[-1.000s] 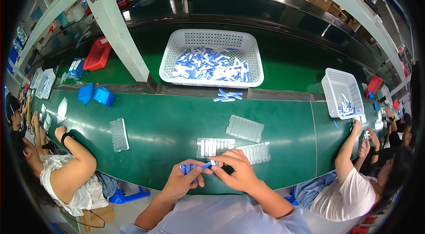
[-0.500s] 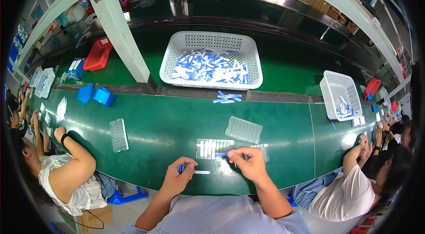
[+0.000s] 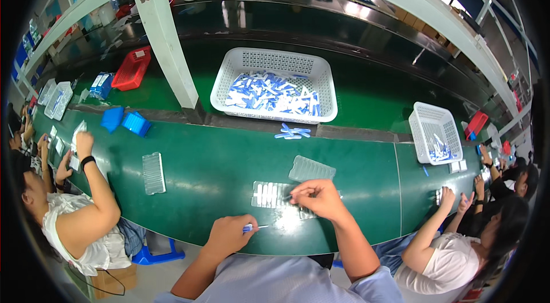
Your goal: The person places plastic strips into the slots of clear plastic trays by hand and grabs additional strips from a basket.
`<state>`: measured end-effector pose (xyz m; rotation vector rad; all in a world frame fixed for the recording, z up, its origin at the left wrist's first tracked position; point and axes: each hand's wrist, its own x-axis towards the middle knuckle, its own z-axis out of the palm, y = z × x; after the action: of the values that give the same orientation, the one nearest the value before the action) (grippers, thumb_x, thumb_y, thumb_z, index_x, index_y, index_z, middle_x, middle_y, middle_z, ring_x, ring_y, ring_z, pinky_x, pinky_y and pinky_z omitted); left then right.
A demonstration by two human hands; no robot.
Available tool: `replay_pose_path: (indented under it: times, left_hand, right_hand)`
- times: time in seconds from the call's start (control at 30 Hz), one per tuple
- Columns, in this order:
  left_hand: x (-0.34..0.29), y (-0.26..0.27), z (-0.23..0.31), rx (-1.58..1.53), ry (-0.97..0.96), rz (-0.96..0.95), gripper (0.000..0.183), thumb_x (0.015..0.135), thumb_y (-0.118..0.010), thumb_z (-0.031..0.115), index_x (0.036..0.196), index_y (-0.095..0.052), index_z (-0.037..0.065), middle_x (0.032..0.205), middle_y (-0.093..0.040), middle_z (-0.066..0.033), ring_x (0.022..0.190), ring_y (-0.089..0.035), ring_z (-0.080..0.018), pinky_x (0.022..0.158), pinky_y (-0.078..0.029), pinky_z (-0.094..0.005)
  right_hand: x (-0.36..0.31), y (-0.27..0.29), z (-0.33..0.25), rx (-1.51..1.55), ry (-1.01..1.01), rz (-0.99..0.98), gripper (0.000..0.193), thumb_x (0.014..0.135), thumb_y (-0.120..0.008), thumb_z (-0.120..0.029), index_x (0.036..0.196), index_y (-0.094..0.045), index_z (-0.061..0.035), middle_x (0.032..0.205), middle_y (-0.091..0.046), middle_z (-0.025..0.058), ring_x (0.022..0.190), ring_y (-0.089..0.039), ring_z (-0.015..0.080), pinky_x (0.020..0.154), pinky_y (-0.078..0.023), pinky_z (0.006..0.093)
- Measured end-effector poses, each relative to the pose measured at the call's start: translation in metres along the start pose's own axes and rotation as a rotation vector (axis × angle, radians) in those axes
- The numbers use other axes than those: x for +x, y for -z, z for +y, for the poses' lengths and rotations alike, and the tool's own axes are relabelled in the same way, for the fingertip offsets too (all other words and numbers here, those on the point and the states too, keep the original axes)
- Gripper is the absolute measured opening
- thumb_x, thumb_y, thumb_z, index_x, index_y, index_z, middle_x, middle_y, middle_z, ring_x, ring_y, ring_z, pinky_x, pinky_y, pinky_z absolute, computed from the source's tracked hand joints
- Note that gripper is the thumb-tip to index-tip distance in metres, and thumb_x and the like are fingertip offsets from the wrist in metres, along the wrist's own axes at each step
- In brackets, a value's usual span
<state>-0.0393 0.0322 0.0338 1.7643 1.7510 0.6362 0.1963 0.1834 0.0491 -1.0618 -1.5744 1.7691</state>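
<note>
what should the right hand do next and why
Probably bring the right hand down at the right end of the clear tray: it reaches there, beside the white pieces lined up inside, and the left hand holds blue-and-white sticks. Whether the right hand pinches one is unclear.

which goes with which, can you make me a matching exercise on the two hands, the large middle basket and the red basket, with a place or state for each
1. left hand
2. right hand
3. large middle basket
4. red basket

A. left of the upright post
B. heaped with loose blue and white pieces
C. closed on a slim blue and white piece
D. partly hiding the clear trays

Pairs: 1-C, 2-D, 3-B, 4-A
</note>
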Motion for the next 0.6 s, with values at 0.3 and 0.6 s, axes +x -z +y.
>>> replay_pose_path:
  times: [0.3,0.6]
  left_hand:
    - [0.001,0.000,-0.015,-0.441,0.159,0.045,0.007,0.086,-0.077,0.014,0.086,-0.071,0.009,0.061,-0.056,0.0036,0.053,-0.047,-0.0074,0.051,-0.037,-0.0254]
    - [-0.014,-0.007,0.016,-0.759,0.160,0.260,0.010,0.085,-0.077,0.006,0.085,-0.067,0.008,0.063,-0.051,0.0079,0.054,-0.041,-0.0012,0.048,-0.028,-0.0230]
  right_hand:
    - [0.032,-0.009,-0.010,-0.915,0.417,-0.190,0.020,0.084,-0.073,-0.012,0.103,-0.069,-0.0049,0.067,-0.063,0.0067,0.064,-0.063,0.0191,0.060,-0.048,0.0302]
    - [-0.028,-0.045,-0.021,-0.196,0.229,-0.207,0.019,0.095,-0.070,-0.016,0.109,-0.070,-0.0043,0.066,-0.064,0.0002,0.060,-0.058,0.0057,0.056,-0.044,0.0236]
